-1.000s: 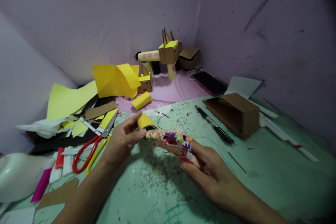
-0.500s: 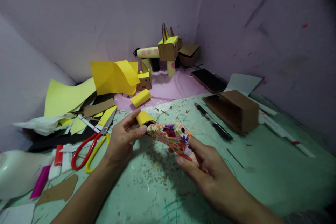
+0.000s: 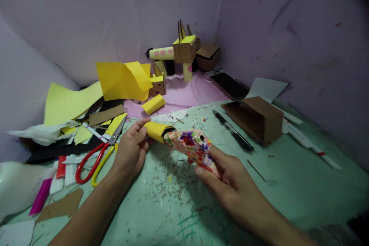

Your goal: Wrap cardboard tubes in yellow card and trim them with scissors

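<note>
My left hand (image 3: 134, 147) pinches a short yellow paper tube (image 3: 157, 131) between thumb and fingers, its dark open end facing right. Wrapped around the handle of a flower-patterned glue gun (image 3: 187, 144) is my right hand (image 3: 233, 178). The gun's front end meets the tube's open end; its nozzle is hidden there. Just beyond my left hand, a second yellow paper tube (image 3: 153, 104) lies on the pink cloth. Scissors (image 3: 108, 146) with red and yellow handles rest to the left of my left hand.
Cardboard animal figures (image 3: 184, 52) stand at the back beside yellow paper sheets (image 3: 121, 80). To the right lie a black pen (image 3: 233, 130), an open cardboard box (image 3: 259, 117) and a phone (image 3: 229, 85). A white bottle (image 3: 20, 188) and paper scraps (image 3: 62, 204) are at left.
My left hand has turned and shifted its hold toward the tube's left end, so more of the tube shows. The glue gun's front end stays at the tube's open end.
</note>
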### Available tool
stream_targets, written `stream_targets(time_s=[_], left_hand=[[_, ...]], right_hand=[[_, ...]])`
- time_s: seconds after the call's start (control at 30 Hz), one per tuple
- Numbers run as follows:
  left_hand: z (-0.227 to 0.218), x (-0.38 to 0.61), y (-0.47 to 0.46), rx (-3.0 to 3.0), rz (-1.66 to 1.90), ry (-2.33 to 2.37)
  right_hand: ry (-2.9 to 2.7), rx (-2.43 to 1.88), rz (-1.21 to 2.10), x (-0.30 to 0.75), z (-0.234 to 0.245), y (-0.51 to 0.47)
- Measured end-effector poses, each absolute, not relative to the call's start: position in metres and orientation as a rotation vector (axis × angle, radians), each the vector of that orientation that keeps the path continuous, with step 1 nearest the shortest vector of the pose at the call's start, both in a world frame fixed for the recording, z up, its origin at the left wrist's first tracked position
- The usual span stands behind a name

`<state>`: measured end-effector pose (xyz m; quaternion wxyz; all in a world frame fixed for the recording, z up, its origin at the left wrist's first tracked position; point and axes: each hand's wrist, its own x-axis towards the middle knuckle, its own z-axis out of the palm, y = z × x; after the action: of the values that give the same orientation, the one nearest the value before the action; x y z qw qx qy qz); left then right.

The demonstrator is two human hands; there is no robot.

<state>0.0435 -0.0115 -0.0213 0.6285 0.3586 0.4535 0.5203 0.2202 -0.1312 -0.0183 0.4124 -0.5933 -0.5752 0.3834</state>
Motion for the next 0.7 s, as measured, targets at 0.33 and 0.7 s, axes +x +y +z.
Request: stream_targets(time_s=[0.33,0.7], left_hand=[[-0.0215,0.0402,-0.0098,0.815,1.266,0.979],[-0.0239,0.0398,-0.0080,0.825,1.305,0.988]], right_hand=[[-1.465,-1.480,0.939,0.2184,-0.0219,-0.1334],[-1.491,-1.473,0.842,0.2167,-0.0195,-0.1329]])
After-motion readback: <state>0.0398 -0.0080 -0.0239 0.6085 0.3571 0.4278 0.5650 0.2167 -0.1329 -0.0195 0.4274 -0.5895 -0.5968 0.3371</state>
